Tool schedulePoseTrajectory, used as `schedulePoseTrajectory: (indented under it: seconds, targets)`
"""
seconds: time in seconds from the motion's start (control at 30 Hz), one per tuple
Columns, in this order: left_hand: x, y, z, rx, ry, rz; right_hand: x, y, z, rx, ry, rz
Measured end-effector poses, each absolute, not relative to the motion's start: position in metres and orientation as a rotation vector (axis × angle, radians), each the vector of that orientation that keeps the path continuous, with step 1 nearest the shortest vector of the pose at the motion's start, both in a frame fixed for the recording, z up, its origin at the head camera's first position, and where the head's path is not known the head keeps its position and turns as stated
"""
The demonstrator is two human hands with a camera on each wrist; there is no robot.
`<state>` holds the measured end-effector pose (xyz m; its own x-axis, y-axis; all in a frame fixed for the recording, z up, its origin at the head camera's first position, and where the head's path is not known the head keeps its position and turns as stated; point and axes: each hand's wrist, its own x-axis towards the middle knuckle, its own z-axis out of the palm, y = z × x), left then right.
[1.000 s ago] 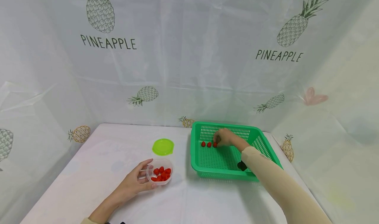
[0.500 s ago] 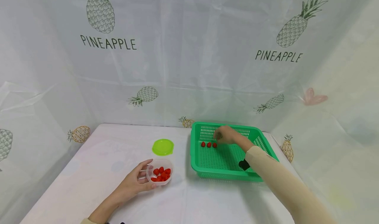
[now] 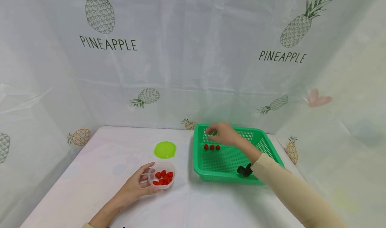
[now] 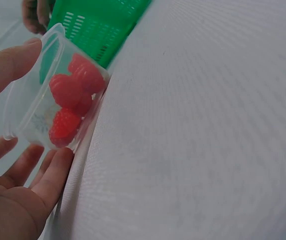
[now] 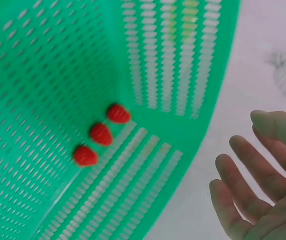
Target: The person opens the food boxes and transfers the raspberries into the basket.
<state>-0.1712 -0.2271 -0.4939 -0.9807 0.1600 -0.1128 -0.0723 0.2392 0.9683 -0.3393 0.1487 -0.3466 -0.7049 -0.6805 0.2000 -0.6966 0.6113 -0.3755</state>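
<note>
My left hand (image 3: 134,187) holds a small clear plastic tub (image 3: 152,169) from its left side, thumb and fingers spread around the wall. Several small red berries (image 4: 65,90) lie in the bottom of the tub, bumpy and showing through its side in the left wrist view. My right hand (image 3: 222,134) is raised over the back left part of a green basket (image 3: 226,159), fingers relaxed and holding nothing. Below it, three red berries (image 5: 101,134) lie in a row on the basket floor, along one perforated wall.
A lime-green round lid (image 3: 165,150) lies flat on the white-covered table (image 3: 99,161), behind the tub. Pineapple-printed sheeting (image 3: 199,70) hangs close behind and at both sides. The basket's raised rim stands around the right forearm's working area.
My right hand has lifted off the third berry, leaving it in the row, and has moved up and to the left. My left hand keeps its hold on the tub.
</note>
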Motion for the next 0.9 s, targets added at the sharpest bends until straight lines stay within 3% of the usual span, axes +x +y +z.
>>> schedulePoseTrajectory:
  seconds: [0.9]
  targets:
    - [-0.173,-0.229,-0.497,0.082,2.336,1.817,-0.262,0.060,-0.361,1.262,-2.738,0.869]
